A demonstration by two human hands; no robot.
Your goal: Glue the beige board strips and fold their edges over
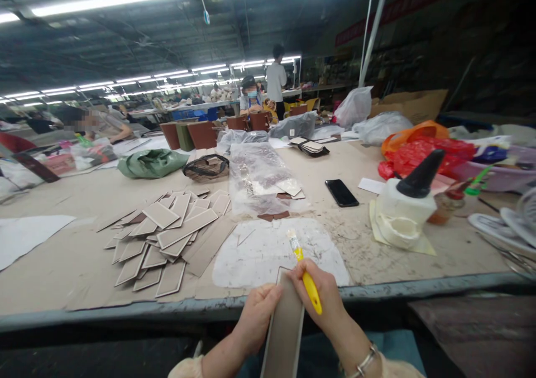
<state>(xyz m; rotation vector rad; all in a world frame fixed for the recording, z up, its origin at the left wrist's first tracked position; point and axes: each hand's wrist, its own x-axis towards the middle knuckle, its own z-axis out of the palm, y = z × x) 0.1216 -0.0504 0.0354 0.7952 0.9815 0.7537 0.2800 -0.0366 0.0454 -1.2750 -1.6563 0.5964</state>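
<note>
A long taupe strip with pale edges (pixel 285 322) is held upright at the table's front edge. My left hand (pixel 259 314) grips its left side, thumb on its face. My right hand (pixel 320 291) is closed round a yellow-handled paintbrush (pixel 309 283), bristles pointing away from me. The fingers of that same hand also touch the strip's upper right edge. Beyond the hands lies a stained white sheet (pixel 268 255) on the table. To its left is a loose pile of similar taupe pieces (pixel 163 227) with pale borders.
A white glue bottle with a black nozzle (pixel 404 210) stands at the right, near a black phone (pixel 341 192). Farther back are a clear plastic bag (pixel 263 171), a green bag (pixel 153 163) and red plastic (pixel 427 154). Other people are in the background.
</note>
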